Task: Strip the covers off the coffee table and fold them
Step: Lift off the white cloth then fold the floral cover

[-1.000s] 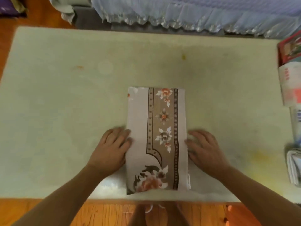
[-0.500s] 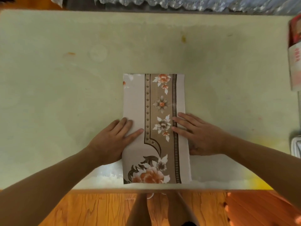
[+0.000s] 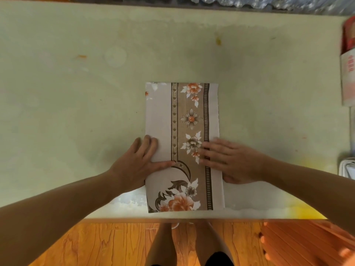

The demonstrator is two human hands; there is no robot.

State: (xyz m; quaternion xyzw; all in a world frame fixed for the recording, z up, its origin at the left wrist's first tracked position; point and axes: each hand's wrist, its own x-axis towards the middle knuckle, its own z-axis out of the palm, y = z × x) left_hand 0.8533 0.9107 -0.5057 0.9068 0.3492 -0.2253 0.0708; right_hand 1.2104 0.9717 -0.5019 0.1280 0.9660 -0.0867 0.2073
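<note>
The folded cover, a tall floral rectangle, lies flat on the coffee table, its near end almost at the table's front edge. Your left hand rests open on its left border, thumb stretched across the fabric. Your right hand lies flat, fingers spread over the right border. Bare tabletop stretches wide to the left and beyond; a white box sits at the far right edge.
</note>
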